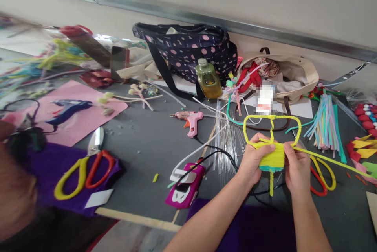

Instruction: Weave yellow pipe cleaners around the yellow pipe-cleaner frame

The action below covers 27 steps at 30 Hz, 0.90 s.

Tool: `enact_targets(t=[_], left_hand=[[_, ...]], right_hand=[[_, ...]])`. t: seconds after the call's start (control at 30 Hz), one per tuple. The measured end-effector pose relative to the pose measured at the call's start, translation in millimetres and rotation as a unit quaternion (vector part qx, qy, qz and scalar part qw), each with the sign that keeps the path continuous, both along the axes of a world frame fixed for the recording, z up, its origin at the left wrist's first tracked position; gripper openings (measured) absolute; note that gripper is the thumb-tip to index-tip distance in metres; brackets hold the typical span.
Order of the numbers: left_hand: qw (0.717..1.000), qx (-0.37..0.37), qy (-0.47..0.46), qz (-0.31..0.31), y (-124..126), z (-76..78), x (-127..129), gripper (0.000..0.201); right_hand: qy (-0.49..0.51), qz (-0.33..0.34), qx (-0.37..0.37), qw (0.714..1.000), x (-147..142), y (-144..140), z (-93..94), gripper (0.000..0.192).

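Note:
My left hand (pixel 253 160) is closed on a yellow pipe-cleaner figure (pixel 273 158), its thumb lying across the front. The figure has a wrapped yellow body with a teal band at the bottom, two wide loops above and a twisted stem below. At the body's right edge, my right hand (pixel 297 167) pinches a yellow pipe cleaner (pixel 326 155), whose long loose end runs off to the right. Scissors with red and yellow handles (pixel 332 173) lie just beyond the right hand, partly hidden by it.
Left of my arms lie a pink glue gun (pixel 192 121), a magenta power strip (pixel 187 189) and large scissors (pixel 79 175). A bottle (pixel 208 81), a dark patterned bag (pixel 188 47) and pastel pipe cleaners (pixel 324 126) are further back. Another person's arm (pixel 17 185) is at far left.

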<state>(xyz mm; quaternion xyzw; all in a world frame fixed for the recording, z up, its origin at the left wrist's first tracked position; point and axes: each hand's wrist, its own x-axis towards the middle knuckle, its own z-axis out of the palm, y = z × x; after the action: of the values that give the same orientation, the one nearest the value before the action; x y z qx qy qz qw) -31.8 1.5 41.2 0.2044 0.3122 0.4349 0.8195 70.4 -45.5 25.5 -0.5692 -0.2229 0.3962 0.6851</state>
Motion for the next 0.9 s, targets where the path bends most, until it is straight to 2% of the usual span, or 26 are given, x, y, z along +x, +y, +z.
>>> enact_targets(t=[0.3,0.53,0.63,0.73,0.9], left_hand=[[0.999,-0.013,-0.042,-0.03,-1.9,-4.8,3.0,0.034],[0.999,-0.008,-0.042,-0.01,0.9,-7.6,2.7,0.045],[0.999,0.003,-0.038,0.0,0.6,-10.0,3.5,0.051],[0.999,0.014,-0.03,0.012,0.4,-12.3,3.8,0.051],[1.0,0.007,-0.025,0.015,1.5,-12.5,2.7,0.054]], right_hand=[[-0.005,-0.027,0.012,1.0,0.9,-0.6,-1.0,0.029],[-0.144,-0.087,-0.034,0.985,15.7,-2.0,-6.8,0.035],[-0.155,-0.095,-0.042,0.982,18.1,-1.9,-6.2,0.039],[-0.134,-0.122,-0.012,0.983,17.8,-1.2,-2.1,0.04],[-0.093,-0.199,0.078,0.973,20.8,-0.9,8.6,0.026]])
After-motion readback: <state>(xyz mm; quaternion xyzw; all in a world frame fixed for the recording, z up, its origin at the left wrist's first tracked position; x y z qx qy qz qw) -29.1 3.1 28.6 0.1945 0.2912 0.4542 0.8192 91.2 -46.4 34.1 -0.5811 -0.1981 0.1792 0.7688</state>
